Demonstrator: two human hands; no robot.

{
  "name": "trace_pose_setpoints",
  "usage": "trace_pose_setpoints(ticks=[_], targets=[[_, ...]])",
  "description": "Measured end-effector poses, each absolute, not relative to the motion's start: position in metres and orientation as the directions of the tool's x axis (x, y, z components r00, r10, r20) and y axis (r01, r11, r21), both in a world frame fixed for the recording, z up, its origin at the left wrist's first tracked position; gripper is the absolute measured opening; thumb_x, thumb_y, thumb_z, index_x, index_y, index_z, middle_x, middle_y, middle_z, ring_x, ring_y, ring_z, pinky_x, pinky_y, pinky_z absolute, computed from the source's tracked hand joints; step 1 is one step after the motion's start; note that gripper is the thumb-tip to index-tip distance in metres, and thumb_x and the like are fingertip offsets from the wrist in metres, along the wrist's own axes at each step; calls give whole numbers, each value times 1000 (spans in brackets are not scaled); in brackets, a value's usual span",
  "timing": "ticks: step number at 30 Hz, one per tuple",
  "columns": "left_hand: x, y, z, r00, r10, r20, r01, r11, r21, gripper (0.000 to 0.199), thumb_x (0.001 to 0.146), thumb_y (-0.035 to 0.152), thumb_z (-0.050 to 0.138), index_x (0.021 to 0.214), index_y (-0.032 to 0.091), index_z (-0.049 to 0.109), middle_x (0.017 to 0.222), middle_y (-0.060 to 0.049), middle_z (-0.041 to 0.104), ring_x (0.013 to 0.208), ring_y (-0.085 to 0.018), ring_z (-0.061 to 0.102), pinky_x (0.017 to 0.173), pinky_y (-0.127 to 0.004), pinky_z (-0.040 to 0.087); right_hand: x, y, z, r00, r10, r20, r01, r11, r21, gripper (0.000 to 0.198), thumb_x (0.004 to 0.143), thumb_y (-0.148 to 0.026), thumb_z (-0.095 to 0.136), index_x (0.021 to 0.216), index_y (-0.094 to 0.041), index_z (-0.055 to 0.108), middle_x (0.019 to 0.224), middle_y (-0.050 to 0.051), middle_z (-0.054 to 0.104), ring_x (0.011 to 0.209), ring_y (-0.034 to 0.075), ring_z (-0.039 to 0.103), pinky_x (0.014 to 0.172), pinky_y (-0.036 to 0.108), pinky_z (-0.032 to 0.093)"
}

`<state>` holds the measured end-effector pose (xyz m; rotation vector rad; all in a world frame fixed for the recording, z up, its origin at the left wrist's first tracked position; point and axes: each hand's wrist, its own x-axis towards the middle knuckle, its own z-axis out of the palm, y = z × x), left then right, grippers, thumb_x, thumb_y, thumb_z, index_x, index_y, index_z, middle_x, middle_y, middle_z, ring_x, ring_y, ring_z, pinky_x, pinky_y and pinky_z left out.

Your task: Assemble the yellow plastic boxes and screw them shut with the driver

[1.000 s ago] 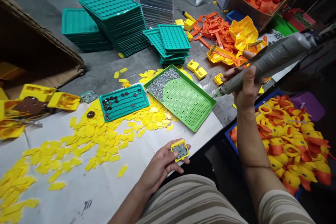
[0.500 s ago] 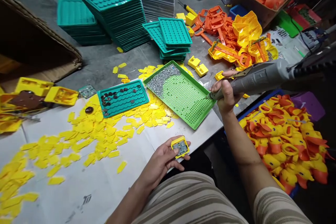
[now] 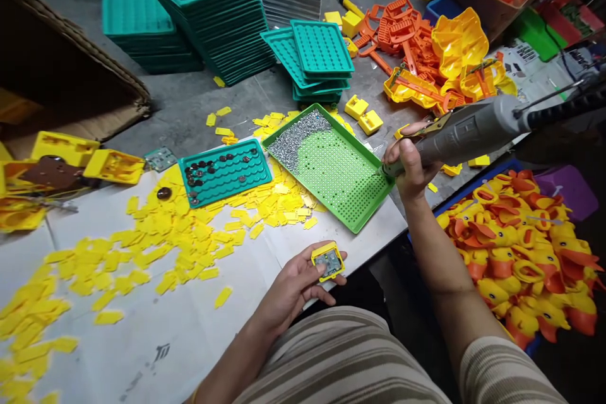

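My left hand [image 3: 300, 281] grips a small yellow plastic case [image 3: 328, 261] with a circuit board in its open side, held just above the table's front edge. The thumb lies on the board. My right hand [image 3: 411, 164] is wrapped round a grey electric screwdriver [image 3: 466, 132], whose tip end reaches the right corner of a green perforated tray [image 3: 348, 202]. Whether the tip touches the tray I cannot tell. A heap of small silver screws [image 3: 298, 139] fills the tray's far left part, and the holes nearer the screwdriver look dark.
Loose yellow plates [image 3: 189, 233] spread over the white table sheet. A teal tray [image 3: 227, 173] holds dark round pieces. Behind stand teal tray stacks [image 3: 213, 19] and orange parts [image 3: 402, 31]. Yellow duck toys [image 3: 516, 252] fill a blue crate at right; a cardboard box [image 3: 71, 63] is at left.
The view has shifted slightly, so the far objects sit higher and a little to the right. Both hands keep their holds, with the screwdriver still at the tray's right corner.
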<state>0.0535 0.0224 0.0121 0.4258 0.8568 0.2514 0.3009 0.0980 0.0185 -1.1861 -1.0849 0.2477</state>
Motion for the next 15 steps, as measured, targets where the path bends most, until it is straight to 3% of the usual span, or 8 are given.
trace_pose_setpoints(ticks=[6, 11, 15], targets=[[53, 21, 8, 637, 393, -663, -59, 883, 466, 46, 78, 26, 70, 120, 15, 56, 125, -19, 61, 84, -22, 69, 55, -28, 57, 299, 96, 20, 526, 677, 514, 306, 414, -857, 34, 81, -58, 58, 89, -27, 47, 52, -7, 38, 40, 15, 47, 44, 32, 45], [53, 19, 3, 633, 398, -664, -76, 886, 458, 49, 75, 26, 73, 120, 15, 56, 123, -20, 62, 83, -25, 70, 54, -29, 58, 297, 97, 21, 516, 700, 494, 370, 338, -865, 42, 79, -67, 54, 86, -28, 44, 53, -5, 39, 40, 16, 46, 44, 35, 45], [55, 20, 5, 611, 409, -678, -108, 891, 440, 47, 75, 22, 72, 118, 13, 55, 120, -19, 64, 81, -23, 71, 55, -28, 58, 298, 98, 24, 460, 734, 500, 354, 365, -861, 36, 80, -61, 58, 90, -28, 47, 54, -5, 40, 42, 17, 47, 44, 34, 43]])
